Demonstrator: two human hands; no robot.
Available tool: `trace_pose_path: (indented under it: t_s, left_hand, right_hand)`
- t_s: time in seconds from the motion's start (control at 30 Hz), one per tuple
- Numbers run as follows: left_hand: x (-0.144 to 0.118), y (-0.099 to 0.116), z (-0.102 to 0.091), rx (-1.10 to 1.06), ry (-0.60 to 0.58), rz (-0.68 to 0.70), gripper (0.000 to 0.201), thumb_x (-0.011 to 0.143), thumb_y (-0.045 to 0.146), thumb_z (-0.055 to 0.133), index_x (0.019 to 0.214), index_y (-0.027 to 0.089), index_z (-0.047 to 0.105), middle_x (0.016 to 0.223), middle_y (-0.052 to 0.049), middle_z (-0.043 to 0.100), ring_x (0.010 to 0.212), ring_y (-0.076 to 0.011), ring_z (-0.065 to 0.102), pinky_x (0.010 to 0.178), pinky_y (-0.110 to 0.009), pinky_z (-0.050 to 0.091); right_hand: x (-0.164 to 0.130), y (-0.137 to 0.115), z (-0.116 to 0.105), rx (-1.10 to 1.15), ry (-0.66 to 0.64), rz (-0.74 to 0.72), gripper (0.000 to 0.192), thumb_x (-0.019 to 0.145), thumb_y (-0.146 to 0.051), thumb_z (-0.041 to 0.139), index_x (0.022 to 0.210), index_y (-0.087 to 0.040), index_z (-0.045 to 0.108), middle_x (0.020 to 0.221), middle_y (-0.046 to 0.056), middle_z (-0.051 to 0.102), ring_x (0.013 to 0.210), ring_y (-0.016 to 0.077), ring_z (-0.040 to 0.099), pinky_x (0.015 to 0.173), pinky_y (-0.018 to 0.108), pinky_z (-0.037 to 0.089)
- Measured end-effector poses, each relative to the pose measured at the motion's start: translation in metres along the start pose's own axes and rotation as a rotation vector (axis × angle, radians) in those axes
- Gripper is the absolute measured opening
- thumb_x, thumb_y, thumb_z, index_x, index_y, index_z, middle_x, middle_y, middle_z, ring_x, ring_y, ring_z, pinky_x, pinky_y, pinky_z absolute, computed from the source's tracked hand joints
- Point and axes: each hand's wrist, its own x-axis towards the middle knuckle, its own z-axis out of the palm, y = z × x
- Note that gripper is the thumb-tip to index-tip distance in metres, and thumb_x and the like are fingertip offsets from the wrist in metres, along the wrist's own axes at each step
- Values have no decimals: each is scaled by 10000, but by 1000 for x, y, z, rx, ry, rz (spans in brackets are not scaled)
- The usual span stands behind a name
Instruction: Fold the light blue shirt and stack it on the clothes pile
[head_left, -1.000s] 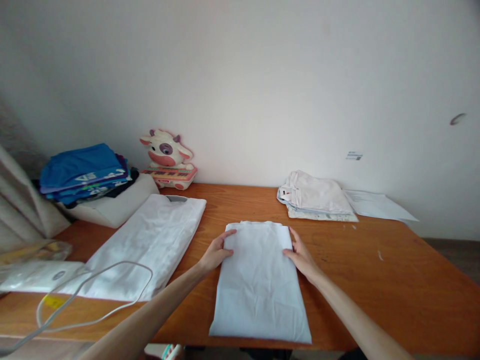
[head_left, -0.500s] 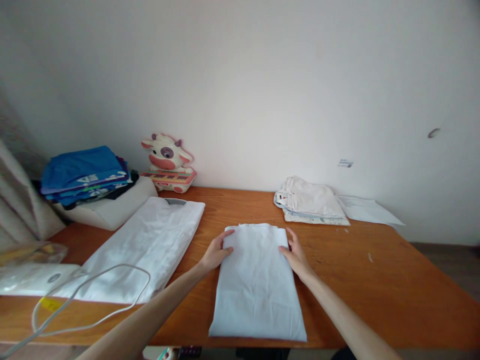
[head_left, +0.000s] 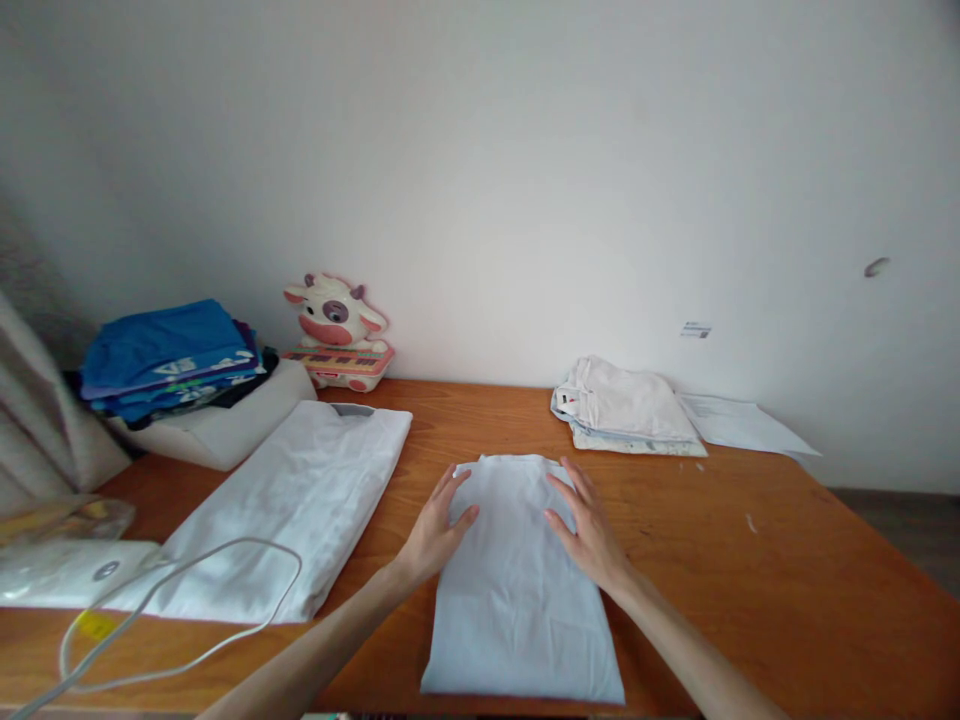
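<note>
White cable [head_left: 172, 585] loops far out to your left, past the long white garment [head_left: 300, 500] lying flat beside your left forearm; blue folded stack [head_left: 169, 355] sits further back. Your left hand [head_left: 439, 525] lies flat, fingers spread, on the left edge of the folded pale-blue cloth [head_left: 517, 580], gripping nothing. Cloth sits between both wrists, its near edge at the wooden table [head_left: 787, 560] front. Your right hand [head_left: 589, 530] rests palm down, open, on the cloth's right upper part, also holding nothing. White folded pile [head_left: 626, 405] and paper sheets [head_left: 742, 425] lie beyond and to the right of that hand, well apart. Judgement: to press the fold well, keep both palms flat with even pressure and stroke outward toward the edges so no crease bunches between your hands.
</note>
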Motion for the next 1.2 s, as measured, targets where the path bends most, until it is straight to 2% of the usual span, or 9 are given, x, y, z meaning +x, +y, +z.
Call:
trace_pose_path:
  t_s: [0.1, 0.2, 0.33, 0.5, 0.67, 0.8, 0.93, 1.1, 1.2]
  left_hand:
    - [-10, 8, 9, 161, -112, 66, 613, 1035, 497, 609, 1608, 343, 455, 1811, -74, 222, 1654, -326, 255, 1316, -578, 354]
    - [-15, 16, 13, 326, -141, 133, 646, 1024, 485, 632, 1623, 347, 435, 1835, -74, 84, 1667, -396, 143, 1297, -672, 331]
    - [-20, 45, 8, 511, -159, 243, 616, 1052, 507, 572, 1629, 338, 435, 1837, -63, 18, 1676, -417, 1, 1300, -747, 226]
    - [-45, 81, 15, 579, -352, 332, 779, 1031, 692, 478, 1698, 327, 304, 1829, -68, 90, 1683, -387, 38, 1329, -722, 172]
    - [-60, 73, 34, 597, -457, 355, 932, 998, 792, 404, 1737, 290, 140, 1822, -81, 88, 1685, -371, 23, 1344, -703, 78]
    - [-48, 64, 38, 609, -456, 374, 958, 990, 807, 402, 1740, 292, 102, 1819, -71, 139, 1689, -344, 20, 1358, -660, 44]
    - [-38, 64, 32, 607, -479, 359, 954, 989, 816, 388, 1739, 292, 117, 1818, -75, 138, 1690, -333, 50, 1359, -637, 66]
    - [-44, 62, 28, 612, -464, 376, 1078, 910, 880, 467, 1735, 252, 173, 1815, -112, 160, 1687, -371, 25, 1349, -663, 10]
    - [-45, 55, 33, 612, -486, 428, 1115, 866, 860, 577, 1728, 254, 213, 1804, -142, 198, 1685, -382, 27, 1342, -679, -12]
  right_hand:
    - [-5, -8, 6, -146, -209, -17, 686, 1067, -609, 504, 1689, -368, 345, 1831, 8, 67, 1684, 362, 53, 1338, 656, 171]
    - [-11, -6, 15, -217, -346, 11, 814, 1056, -673, 482, 1736, -332, 190, 1826, 51, 21, 1682, 364, -10, 1333, 663, 141]
    - [-11, -5, 15, -258, -412, 41, 867, 1046, -712, 464, 1742, -311, 137, 1820, 67, -3, 1681, 353, -21, 1334, 648, 153]
    - [-6, -30, -4, -306, -374, -34, 857, 1047, -708, 459, 1741, -301, 166, 1819, 70, 11, 1680, 378, -7, 1324, 707, 44]
    - [-15, -57, -3, -267, -380, -145, 735, 1097, -611, 409, 1737, -342, 169, 1821, 18, 42, 1686, 340, 9, 1333, 688, 101]
    - [-20, -51, 15, -252, -447, -109, 726, 1110, -607, 373, 1739, -351, 116, 1818, 33, 71, 1683, 356, 47, 1311, 729, 136]
    - [-16, -48, 14, -239, -468, -90, 804, 1088, -667, 395, 1743, -313, 94, 1816, 61, 79, 1683, 357, 50, 1322, 710, 106]
    - [-24, -74, -3, -154, -503, -156, 963, 1025, -758, 466, 1746, -281, 43, 1817, 93, 38, 1683, 368, 1, 1326, 702, 50]
    - [-28, -83, -1, -119, -570, -182, 1019, 982, -796, 517, 1747, -301, 60, 1817, 86, 6, 1682, 379, -7, 1329, 693, 33]
